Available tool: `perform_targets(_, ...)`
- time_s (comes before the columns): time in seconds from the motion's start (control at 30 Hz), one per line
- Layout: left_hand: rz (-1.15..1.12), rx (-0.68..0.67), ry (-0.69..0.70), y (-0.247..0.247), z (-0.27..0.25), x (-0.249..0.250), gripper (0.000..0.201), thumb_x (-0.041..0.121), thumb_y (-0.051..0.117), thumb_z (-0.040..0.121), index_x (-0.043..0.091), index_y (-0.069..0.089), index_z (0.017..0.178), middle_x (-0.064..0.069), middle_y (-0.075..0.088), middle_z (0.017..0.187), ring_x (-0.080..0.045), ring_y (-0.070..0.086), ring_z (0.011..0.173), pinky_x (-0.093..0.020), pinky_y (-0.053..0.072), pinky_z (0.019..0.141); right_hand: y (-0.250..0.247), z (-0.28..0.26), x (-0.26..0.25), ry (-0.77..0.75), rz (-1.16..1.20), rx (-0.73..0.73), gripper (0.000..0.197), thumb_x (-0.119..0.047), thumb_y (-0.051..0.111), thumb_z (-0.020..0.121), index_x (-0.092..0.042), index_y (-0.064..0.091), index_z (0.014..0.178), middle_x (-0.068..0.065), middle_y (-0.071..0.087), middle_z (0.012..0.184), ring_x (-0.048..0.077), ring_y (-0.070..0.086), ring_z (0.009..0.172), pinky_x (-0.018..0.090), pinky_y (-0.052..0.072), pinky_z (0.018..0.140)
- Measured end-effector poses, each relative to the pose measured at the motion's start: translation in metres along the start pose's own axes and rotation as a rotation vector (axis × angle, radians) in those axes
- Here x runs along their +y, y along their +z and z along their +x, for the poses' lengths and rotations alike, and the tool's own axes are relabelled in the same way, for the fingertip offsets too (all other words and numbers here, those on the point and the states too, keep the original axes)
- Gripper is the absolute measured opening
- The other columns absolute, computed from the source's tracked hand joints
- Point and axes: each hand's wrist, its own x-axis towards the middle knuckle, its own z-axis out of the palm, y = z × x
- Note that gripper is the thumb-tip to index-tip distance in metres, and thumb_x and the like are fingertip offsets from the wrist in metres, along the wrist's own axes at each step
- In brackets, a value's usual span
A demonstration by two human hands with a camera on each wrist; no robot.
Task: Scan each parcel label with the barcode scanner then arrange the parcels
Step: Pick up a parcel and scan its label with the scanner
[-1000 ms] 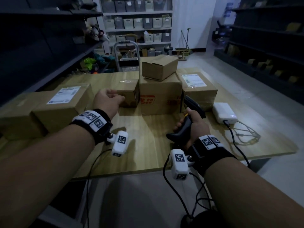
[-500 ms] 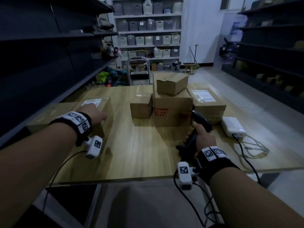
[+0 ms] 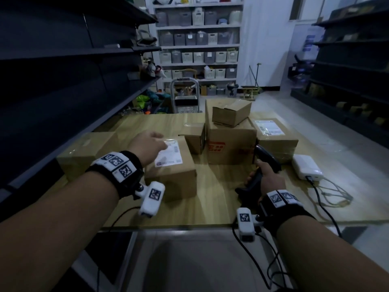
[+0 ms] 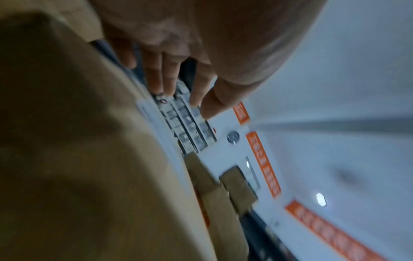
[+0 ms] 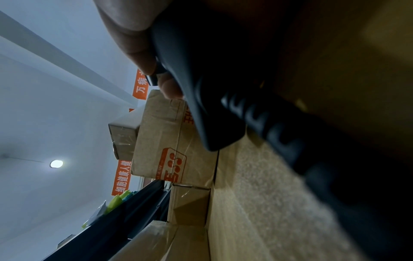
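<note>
My left hand (image 3: 147,144) lies with straight fingers on the top far-left part of a brown parcel (image 3: 174,178) that carries a white label (image 3: 169,153). In the left wrist view the fingers (image 4: 156,74) reach out past the parcel (image 4: 67,141). My right hand (image 3: 270,180) grips the black barcode scanner (image 3: 267,157) by its handle, low over the table, its head pointing at the stacked parcels. The right wrist view shows the scanner (image 5: 212,88) close up before a big parcel with red print (image 5: 167,150).
On the wooden table (image 3: 221,199) stand a small parcel (image 3: 194,140), the big red-printed parcel (image 3: 229,142) with a small box (image 3: 231,111) on top, a labelled parcel (image 3: 275,138) at right and another parcel (image 3: 84,150) at left. A white charger (image 3: 307,169) with cables lies at right. Dark shelves flank both sides.
My left hand went from the small parcel to the labelled parcel at left. That parcel now stands further right, next to the small one. The right hand kept hold of the scanner.
</note>
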Motion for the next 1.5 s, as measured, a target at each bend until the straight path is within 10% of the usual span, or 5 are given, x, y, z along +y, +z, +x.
perform_targets(0.17, -0.54, -0.065, -0.315, 0.003, 0.0, -0.035, 0.051, 0.025, 0.088, 0.083, 0.007, 0.071, 0.128, -0.012, 0.083, 0.106, -0.026, 0.078, 0.083, -0.036, 0.06, 0.071, 0.0, -0.002, -0.002, 0.012, 0.002, -0.011, 0.049, -0.033, 0.078, 0.092, 0.007, 0.071, 0.118, 0.015, 0.067, 0.075, 0.03, 0.065, 0.062, 0.043, 0.057, 0.066)
perform_targets(0.27, -0.724, -0.199, -0.394, 0.022, -0.009, -0.058, 0.078, 0.026, 0.094, 0.066, 0.003, 0.071, 0.137, -0.023, 0.082, 0.115, -0.037, 0.08, 0.088, -0.054, 0.065, 0.089, 0.0, -0.002, -0.003, 0.033, 0.011, -0.029, 0.051, -0.033, 0.078, 0.092, 0.007, 0.069, 0.122, 0.017, 0.067, 0.081, 0.031, 0.066, 0.069, 0.046, 0.058, 0.072)
perform_targets(0.73, -0.98, -0.058, -0.145, 0.068, -0.047, -0.078, 0.049, 0.049, 0.068, 0.101, 0.021, 0.072, 0.141, -0.013, 0.082, 0.125, -0.039, 0.077, 0.119, -0.064, 0.058, 0.107, 0.009, -0.014, 0.002, 0.024, 0.04, -0.079, 0.053, -0.028, 0.078, 0.093, 0.008, 0.064, 0.129, 0.022, 0.077, 0.081, 0.037, 0.078, 0.071, 0.048, 0.065, 0.068)
perform_targets(1.03, -0.953, -0.09, -0.023, 0.07, -0.043, -0.083, 0.054, 0.053, 0.074, 0.091, 0.026, 0.076, 0.138, -0.01, 0.082, 0.129, -0.033, 0.077, 0.122, -0.06, 0.051, 0.117, 0.062, -0.062, -0.006, 0.086, -0.13, -0.438, 0.035, -0.021, 0.065, 0.101, -0.005, 0.063, 0.133, 0.015, 0.08, 0.12, 0.034, 0.078, 0.11, 0.064, 0.054, 0.104)
perform_targets(1.5, -1.088, -0.017, -0.039, 0.07, -0.034, -0.091, 0.098, 0.044, 0.087, 0.073, 0.058, 0.043, 0.16, -0.004, 0.08, 0.132, -0.033, 0.08, 0.115, -0.062, 0.061, 0.103, 0.084, -0.092, -0.052, -0.195, -0.673, -0.381, 0.01, -0.015, 0.068, 0.101, -0.01, 0.069, 0.109, 0.022, 0.074, 0.078, 0.036, 0.07, 0.067, 0.046, 0.06, 0.064)
